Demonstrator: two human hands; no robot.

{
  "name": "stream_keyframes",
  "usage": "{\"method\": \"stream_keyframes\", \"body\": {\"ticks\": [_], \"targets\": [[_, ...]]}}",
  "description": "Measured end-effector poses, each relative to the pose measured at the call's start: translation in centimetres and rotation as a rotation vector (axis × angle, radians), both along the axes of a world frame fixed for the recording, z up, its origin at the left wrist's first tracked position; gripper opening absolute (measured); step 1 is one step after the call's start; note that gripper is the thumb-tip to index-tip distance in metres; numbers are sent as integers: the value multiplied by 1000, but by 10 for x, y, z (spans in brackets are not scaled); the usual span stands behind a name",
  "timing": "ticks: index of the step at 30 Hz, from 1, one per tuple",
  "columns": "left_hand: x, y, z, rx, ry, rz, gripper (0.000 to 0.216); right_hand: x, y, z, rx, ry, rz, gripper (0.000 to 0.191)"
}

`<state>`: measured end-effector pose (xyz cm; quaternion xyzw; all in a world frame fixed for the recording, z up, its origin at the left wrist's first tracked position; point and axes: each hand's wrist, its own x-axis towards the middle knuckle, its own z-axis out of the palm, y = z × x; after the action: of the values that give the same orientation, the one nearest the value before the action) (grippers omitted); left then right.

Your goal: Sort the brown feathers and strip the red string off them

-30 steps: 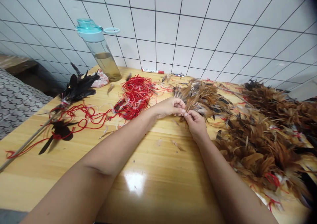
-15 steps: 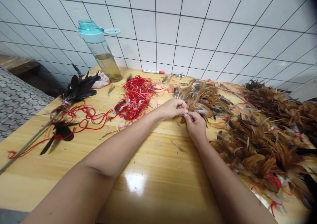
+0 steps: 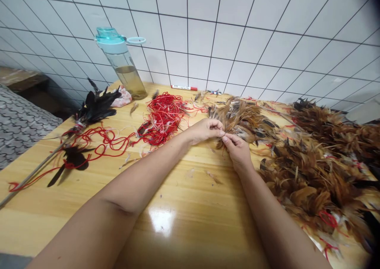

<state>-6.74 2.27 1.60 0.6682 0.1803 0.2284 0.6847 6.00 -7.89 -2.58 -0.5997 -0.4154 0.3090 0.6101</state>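
Note:
My left hand (image 3: 208,130) is closed in a pinch at the near edge of a loose pile of brown and grey feathers (image 3: 247,116). Its fingertips meet those of my right hand (image 3: 237,148), also pinched, just in front of the pile. Between the two hands is a small brown feather (image 3: 223,147), mostly hidden by the fingers. To the left of my left hand lies a tangled heap of red string (image 3: 164,116) with pale bits caught in it.
Bundles of brown feathers (image 3: 308,174) tied with red string spread over the right side of the wooden table (image 3: 190,209). At left lie a stick (image 3: 38,172) with black feathers (image 3: 96,106) tied on and loose red string. A water bottle (image 3: 129,75) and marker (image 3: 184,88) are near the tiled wall.
My right hand has shifted slightly right and down, its fingertips still close to my left hand's. My left hand stays nearly in place. The view has tipped up a little.

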Motion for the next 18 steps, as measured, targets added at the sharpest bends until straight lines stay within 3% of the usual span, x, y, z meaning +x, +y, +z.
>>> {"method": "stream_keyframes", "body": {"ticks": [5, 18], "targets": [[2, -3, -1, 10, -14, 13, 33, 2, -1, -1, 17, -92, 29, 21], [4, -2, -8, -107, -35, 1, 36, 2, -2, 2, 7, -101, 30, 24]]}}
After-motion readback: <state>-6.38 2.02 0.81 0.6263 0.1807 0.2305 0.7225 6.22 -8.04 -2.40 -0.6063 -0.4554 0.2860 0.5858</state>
